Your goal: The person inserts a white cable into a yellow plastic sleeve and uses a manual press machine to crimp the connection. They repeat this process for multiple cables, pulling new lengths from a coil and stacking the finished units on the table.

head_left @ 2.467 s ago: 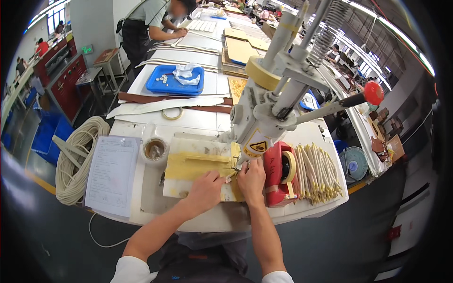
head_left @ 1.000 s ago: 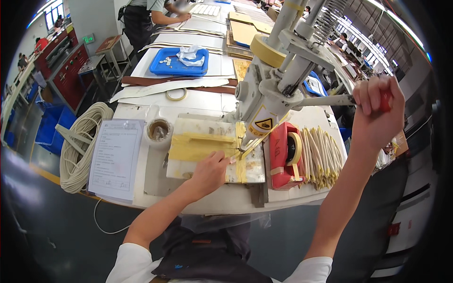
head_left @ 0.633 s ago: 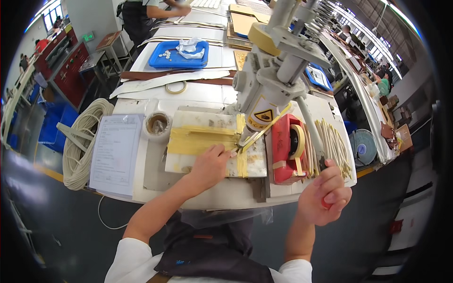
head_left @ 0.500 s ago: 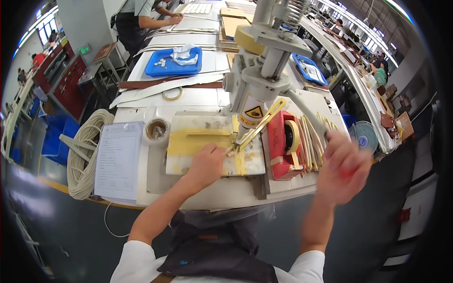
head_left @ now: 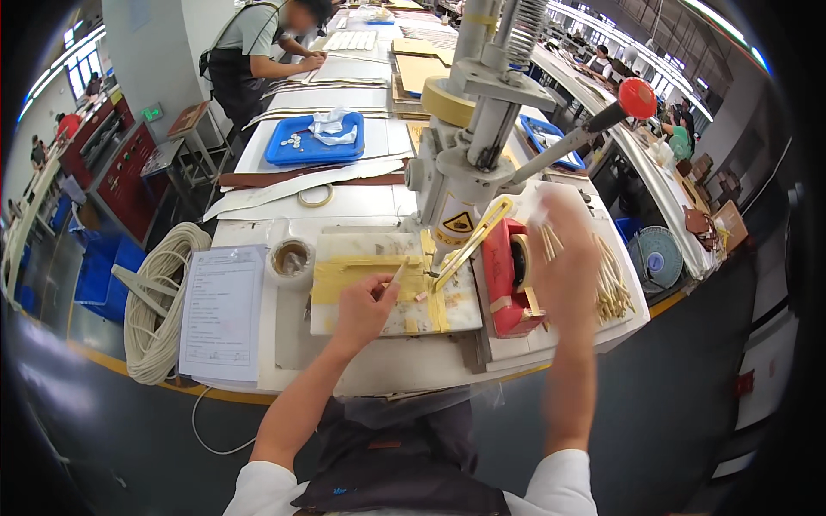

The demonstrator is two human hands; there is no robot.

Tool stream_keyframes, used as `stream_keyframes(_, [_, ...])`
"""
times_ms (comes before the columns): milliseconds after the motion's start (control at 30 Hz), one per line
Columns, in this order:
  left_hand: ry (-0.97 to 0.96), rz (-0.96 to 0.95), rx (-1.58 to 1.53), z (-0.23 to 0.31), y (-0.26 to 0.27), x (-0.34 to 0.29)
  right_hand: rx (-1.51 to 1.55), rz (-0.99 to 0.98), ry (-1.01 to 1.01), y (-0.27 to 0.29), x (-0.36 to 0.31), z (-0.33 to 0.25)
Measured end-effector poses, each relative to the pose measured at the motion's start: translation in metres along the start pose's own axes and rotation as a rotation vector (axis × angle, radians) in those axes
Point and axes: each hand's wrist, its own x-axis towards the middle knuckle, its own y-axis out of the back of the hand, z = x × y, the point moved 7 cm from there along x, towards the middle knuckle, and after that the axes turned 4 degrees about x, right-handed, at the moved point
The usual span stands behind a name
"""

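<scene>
My left hand (head_left: 365, 308) is closed on a short, thin cream strap (head_left: 399, 273), over a white block (head_left: 344, 322) partly covered with yellow tape. The strap's end points up from my fingers toward the foot of a grey hand press (head_left: 460, 181). A yellow-edged strip (head_left: 473, 242) leans at an angle against the press. My right hand (head_left: 564, 245) is smeared by motion, above the right side of the table beside a red tape dispenser (head_left: 509, 284); its fingers cannot be made out. The press lever's red ball knob (head_left: 637, 98) stands high, apart from that hand.
Several cream cords (head_left: 613, 279) lie in a bundle at the right. A tape roll (head_left: 291, 258), a printed sheet (head_left: 224, 310) and coiled cord (head_left: 159, 301) are at the left. Farther back sit a blue tray (head_left: 317, 138) and a co-worker (head_left: 245, 60) leaning over the table.
The lever knob has risen from beside my right hand to well above the table. My right hand has moved left and away from it. My left hand has drawn back slightly with the strap.
</scene>
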Motion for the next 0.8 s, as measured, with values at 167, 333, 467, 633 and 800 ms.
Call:
stream_keyframes(167, [-0.023, -0.02, -0.013, 0.002, -0.003, -0.003, -0.06, -0.479, -0.138, -0.121, -0.117, 0.042])
stream_keyframes(333, [-0.039, -0.004, -0.024, 0.002, 0.0, -0.002, -0.017, -0.459, -0.139, -0.155, -0.118, 0.06])
stream_keyframes(467, [-0.046, -0.003, -0.018, 0.003, 0.001, -0.003, -0.008, -0.474, -0.098, -0.162, -0.113, 0.063])
stream_keyframes(633, [-0.032, 0.008, -0.047, 0.001, 0.001, -0.003, -0.03, -0.429, -0.075, -0.156, -0.109, 0.061])
stream_keyframes(800, [0.004, 0.009, -0.047, 0.001, 0.0, -0.004, 0.07, -0.382, -0.085, -0.145, -0.113, 0.066])
